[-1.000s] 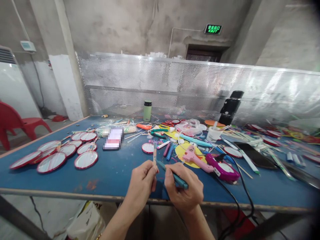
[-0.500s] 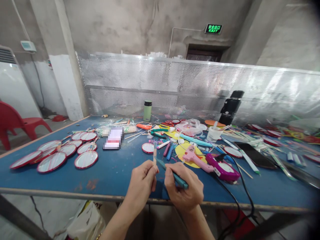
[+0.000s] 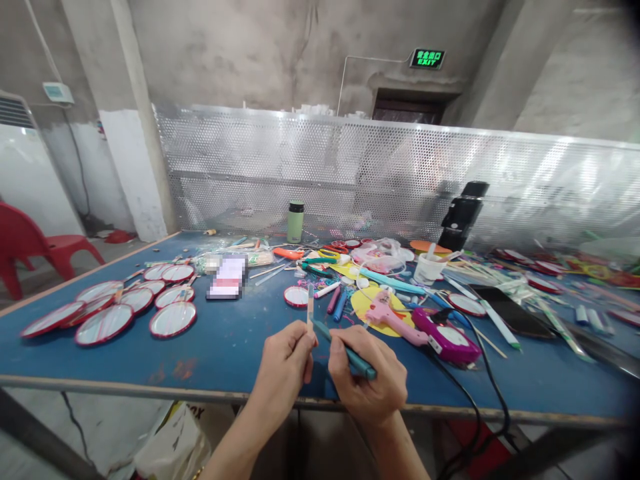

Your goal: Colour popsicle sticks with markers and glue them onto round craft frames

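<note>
Near the table's front edge, my left hand (image 3: 285, 357) pinches the lower end of a flat wooden craft stick (image 3: 310, 308), held upright with bluish colour on its upper part. My right hand (image 3: 370, 373) is closed around a teal marker pen (image 3: 357, 360) in a writing grip. The marker's tip points left at the stick's edge; whether it touches cannot be made out. Just beyond the stick lies a small round red-rimmed disc (image 3: 296, 297). To its right are a purple marker (image 3: 333, 300) and a blue marker (image 3: 341, 305).
Several red-rimmed discs (image 3: 173, 320) lie at the left of the blue table (image 3: 225, 353). A phone (image 3: 227, 277) and a green bottle (image 3: 295, 223) stand beyond. On the right are a pink glue gun (image 3: 395, 313), a purple device (image 3: 445, 337) with cables, a white cup (image 3: 427, 268) and a dark phone (image 3: 513, 310).
</note>
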Demonstrator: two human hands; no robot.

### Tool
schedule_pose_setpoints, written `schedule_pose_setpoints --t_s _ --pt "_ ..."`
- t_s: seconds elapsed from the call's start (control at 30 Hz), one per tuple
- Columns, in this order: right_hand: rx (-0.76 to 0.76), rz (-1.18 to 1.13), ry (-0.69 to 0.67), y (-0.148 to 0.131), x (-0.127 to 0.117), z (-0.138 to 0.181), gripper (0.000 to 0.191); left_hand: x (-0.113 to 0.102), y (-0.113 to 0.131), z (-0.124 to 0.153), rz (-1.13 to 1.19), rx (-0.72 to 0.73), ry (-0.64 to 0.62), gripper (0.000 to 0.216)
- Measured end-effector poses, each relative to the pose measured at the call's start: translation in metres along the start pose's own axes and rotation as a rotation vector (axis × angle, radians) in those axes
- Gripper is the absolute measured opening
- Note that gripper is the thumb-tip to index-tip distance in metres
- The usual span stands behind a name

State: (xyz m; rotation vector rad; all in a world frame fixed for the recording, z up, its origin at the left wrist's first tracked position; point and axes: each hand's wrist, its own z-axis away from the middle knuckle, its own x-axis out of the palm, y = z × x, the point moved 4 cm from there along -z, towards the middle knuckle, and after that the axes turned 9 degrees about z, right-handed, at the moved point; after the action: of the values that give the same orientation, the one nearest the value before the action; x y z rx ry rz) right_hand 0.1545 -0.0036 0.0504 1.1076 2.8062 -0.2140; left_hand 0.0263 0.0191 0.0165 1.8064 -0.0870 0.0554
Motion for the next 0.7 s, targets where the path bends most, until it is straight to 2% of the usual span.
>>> schedule_pose_setpoints --t_s 0.27,0.7 --pt "-0.004 -0.008 -0.028 -0.0005 0.0011 -0.0008 0.013 0.0002 -0.0002 -0.0005 0.003 0.013 -0.001 0.030" --pt "-0.007 0.028 0.006 -0.0011 0.0000 -0.0013 0.013 0.0007 0.0009 0.0001 0.016 0.008 -0.003 0.030"
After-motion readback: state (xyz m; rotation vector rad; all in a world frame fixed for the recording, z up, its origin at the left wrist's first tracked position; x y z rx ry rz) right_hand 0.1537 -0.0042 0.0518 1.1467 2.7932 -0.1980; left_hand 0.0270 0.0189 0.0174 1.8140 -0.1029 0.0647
